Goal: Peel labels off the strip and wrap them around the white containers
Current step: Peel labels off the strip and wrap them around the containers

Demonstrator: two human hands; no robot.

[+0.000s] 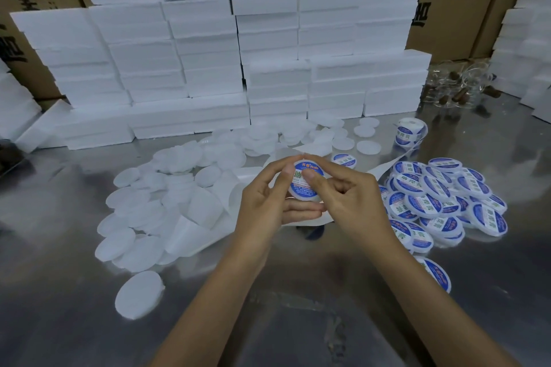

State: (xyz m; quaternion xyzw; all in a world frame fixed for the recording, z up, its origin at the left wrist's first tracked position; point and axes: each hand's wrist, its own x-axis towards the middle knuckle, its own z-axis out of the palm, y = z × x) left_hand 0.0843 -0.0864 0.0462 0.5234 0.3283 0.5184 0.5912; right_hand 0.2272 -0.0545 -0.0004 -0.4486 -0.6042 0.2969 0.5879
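Hands meet mid-desk on one container (304, 180), face tilted toward camera. Left hand (269, 197) cups it from left and below, fingers curled round the rim; right hand (343, 199) pinches it from the right, thumb pressed on the blue label (308, 172). Strip (208, 217) (blank backing) trails out left of the grip and curls along the desk (89, 322). Unlabeled containers (143, 217) heaped left of grip; labeled pile (441, 199) right of it. Label roll (408, 131) up and right, beyond the grip. Foam boxes (208, 53) stacked behind.
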